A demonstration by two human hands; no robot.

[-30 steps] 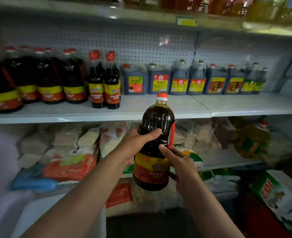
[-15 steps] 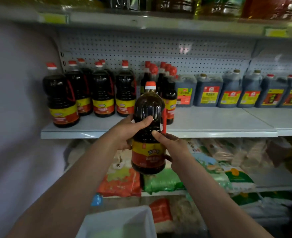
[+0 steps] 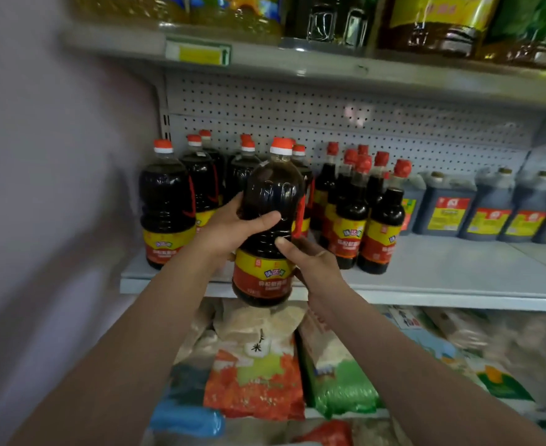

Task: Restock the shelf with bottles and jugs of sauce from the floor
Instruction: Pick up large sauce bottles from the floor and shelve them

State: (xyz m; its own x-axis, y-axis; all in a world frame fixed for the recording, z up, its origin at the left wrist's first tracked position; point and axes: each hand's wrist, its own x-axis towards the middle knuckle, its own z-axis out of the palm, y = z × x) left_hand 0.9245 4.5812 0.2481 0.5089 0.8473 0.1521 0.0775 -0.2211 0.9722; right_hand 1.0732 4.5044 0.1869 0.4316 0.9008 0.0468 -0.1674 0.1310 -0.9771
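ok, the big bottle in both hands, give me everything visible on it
The held bottle looks like clear plastic filled with dark brown sauce, with an orange-red cap on a white ring, a red side handle and a yellow-and-red label low on the body. It is upright, slightly tilted, off the shelf, in front of matching bottles. The left hand grips its middle; the right hand grips it lower right.

bare forearms, no sleeves
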